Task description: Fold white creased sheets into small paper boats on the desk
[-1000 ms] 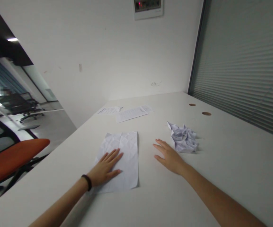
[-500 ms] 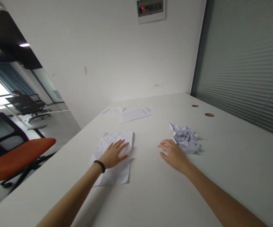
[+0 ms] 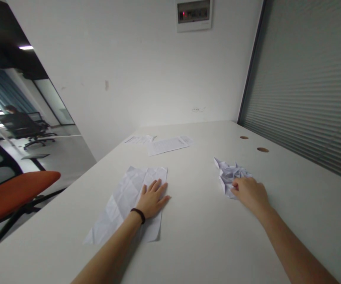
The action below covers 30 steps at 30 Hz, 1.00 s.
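My left hand (image 3: 152, 199) lies flat with spread fingers on the right part of a creased white sheet of paper (image 3: 120, 199), and a dark band circles its wrist. Fold lines cross the sheet, and one corner points toward the table's near left. On the right, a bunch of crumpled white paper (image 3: 226, 173) rests on the tabletop. My right hand (image 3: 251, 193) is closed on the near right side of this bunch, its fingers curled in. The hand hides part of the crumpled paper, and most of the fingertips are out of sight.
Printed sheets (image 3: 168, 146) lie farther back on the white table (image 3: 194, 228). Two round holes (image 3: 263, 150) pierce its right side. A wall rises behind, with a blind-covered pane (image 3: 306, 79) at right. An orange chair (image 3: 22, 191) stands left; a seated person is in the background.
My right hand has moved right and closed onto the crumpled paper. My left hand has slid right and nearer on the sheet, whose lower left part now spreads out farther.
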Tool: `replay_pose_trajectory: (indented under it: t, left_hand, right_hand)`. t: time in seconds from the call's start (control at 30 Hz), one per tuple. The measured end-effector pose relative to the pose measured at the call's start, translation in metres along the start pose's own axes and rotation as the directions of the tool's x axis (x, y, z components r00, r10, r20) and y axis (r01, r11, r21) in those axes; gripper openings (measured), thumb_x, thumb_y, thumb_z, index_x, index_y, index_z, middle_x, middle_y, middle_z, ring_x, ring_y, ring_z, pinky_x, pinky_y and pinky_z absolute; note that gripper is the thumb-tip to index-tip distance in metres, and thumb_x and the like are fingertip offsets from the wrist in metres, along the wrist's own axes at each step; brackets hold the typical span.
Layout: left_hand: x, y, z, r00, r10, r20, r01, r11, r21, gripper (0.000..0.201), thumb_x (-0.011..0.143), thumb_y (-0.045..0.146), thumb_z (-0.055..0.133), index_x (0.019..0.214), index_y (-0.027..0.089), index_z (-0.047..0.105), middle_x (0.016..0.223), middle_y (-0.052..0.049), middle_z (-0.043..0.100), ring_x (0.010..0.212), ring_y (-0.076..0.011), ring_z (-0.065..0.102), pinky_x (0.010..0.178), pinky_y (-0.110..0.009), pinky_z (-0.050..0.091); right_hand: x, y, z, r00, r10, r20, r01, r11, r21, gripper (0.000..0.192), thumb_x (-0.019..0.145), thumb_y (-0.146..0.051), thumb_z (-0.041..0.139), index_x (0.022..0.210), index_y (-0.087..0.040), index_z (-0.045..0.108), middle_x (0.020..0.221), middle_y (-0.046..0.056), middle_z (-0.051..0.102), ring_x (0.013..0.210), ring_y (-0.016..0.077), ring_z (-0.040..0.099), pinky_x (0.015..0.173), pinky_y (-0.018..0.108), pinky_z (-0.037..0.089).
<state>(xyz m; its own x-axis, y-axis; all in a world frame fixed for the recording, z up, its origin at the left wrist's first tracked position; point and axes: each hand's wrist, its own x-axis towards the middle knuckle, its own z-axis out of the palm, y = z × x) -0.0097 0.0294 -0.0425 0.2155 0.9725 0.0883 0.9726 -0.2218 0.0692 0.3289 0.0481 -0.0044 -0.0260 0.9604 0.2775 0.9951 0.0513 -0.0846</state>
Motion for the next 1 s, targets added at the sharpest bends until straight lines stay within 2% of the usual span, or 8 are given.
replay_pose_trajectory:
  t: [0.07,0.13,0.23,0.33,0.47,0.57,0.7,1.0]
  left_hand:
    - [-0.001,0.004,-0.005,0.999,0.019,-0.036,-0.020,1.000,-0.020,0.047,0.086,0.045,0.040,0.128,0.024,0.041,0.138,-0.010,0.036,0.128,-0.0292,0.028,0.100,-0.059,0.018]
    - [-0.003,0.011,-0.012,0.995,0.047,-0.088,-0.051,0.998,-0.045,0.041,0.086,0.041,0.043,0.123,0.024,0.045,0.133,-0.009,0.044,0.125,-0.0278,0.034,0.101,-0.057,0.020]
    - [-0.008,0.027,-0.020,0.975,0.164,-0.147,-0.179,0.979,-0.099,0.036,0.086,0.039,0.044,0.118,0.024,0.050,0.122,-0.007,0.055,0.117,-0.0247,0.043,0.102,-0.052,0.024]
    - [-0.013,0.042,-0.023,0.932,0.332,-0.142,-0.353,0.922,-0.158,0.037,0.083,0.042,0.049,0.113,0.021,0.054,0.115,-0.007,0.058,0.110,-0.0232,0.049,0.098,-0.044,0.034]
    - [-0.016,0.050,-0.020,0.895,0.424,-0.135,-0.444,0.871,-0.210,0.034,0.083,0.038,0.051,0.111,0.020,0.056,0.113,-0.008,0.059,0.108,-0.0231,0.050,0.094,-0.039,0.040]
    - [-0.015,0.048,-0.017,0.890,0.437,-0.134,-0.456,0.862,-0.221,0.030,0.083,0.033,0.051,0.110,0.020,0.056,0.113,-0.008,0.059,0.111,-0.0235,0.048,0.095,-0.040,0.040]
    - [-0.012,0.049,-0.014,0.890,0.426,-0.164,-0.455,0.852,-0.257,0.030,0.085,0.033,0.050,0.111,0.020,0.057,0.114,-0.009,0.059,0.108,-0.0219,0.050,0.093,-0.038,0.042]
    - [-0.012,0.072,-0.001,0.906,0.389,-0.169,-0.423,0.852,-0.309,0.024,0.085,0.031,0.052,0.106,0.025,0.062,0.115,-0.004,0.060,0.105,-0.0217,0.052,0.090,-0.038,0.042]
  right_hand:
    - [0.000,-0.005,0.000,0.998,-0.056,0.026,0.055,0.998,0.041,0.011,0.075,-0.019,0.056,0.068,-0.020,0.065,0.074,0.008,0.067,0.076,0.0249,0.060,0.061,0.032,0.038]
    - [-0.001,-0.016,0.001,0.978,-0.209,0.021,0.204,0.967,0.155,0.011,0.076,-0.018,0.056,0.068,-0.018,0.065,0.073,0.007,0.066,0.076,0.0228,0.059,0.066,0.032,0.040]
    - [-0.009,-0.037,0.004,0.884,-0.466,-0.036,0.438,0.800,0.409,0.008,0.077,-0.020,0.057,0.076,-0.017,0.065,0.076,0.005,0.065,0.078,0.0188,0.057,0.073,0.030,0.042]
    - [-0.019,-0.053,0.007,0.838,-0.539,-0.089,0.478,0.645,0.596,0.014,0.078,-0.026,0.058,0.088,-0.019,0.064,0.085,0.005,0.063,0.083,0.0173,0.056,0.076,0.029,0.043]
    - [-0.020,-0.048,0.001,0.851,-0.516,-0.100,0.427,0.569,0.703,0.025,0.077,-0.030,0.057,0.101,-0.021,0.059,0.101,0.006,0.058,0.088,0.0172,0.055,0.076,0.030,0.044]
    - [-0.015,-0.033,-0.006,0.875,-0.483,0.037,0.326,0.643,0.693,0.031,0.067,-0.025,0.064,0.097,-0.019,0.057,0.095,0.005,0.060,0.082,0.0176,0.055,0.069,0.028,0.044]
    - [-0.014,-0.031,-0.005,0.847,-0.479,0.232,0.233,0.726,0.647,0.017,0.061,-0.020,0.065,0.078,-0.018,0.061,0.076,0.001,0.062,0.066,0.0148,0.053,0.059,0.025,0.040]
    - [-0.030,-0.068,0.020,0.830,-0.548,0.107,0.302,0.601,0.740,0.003,0.069,-0.015,0.063,0.068,-0.017,0.061,0.068,-0.002,0.054,0.062,0.0116,0.050,0.056,0.022,0.037]
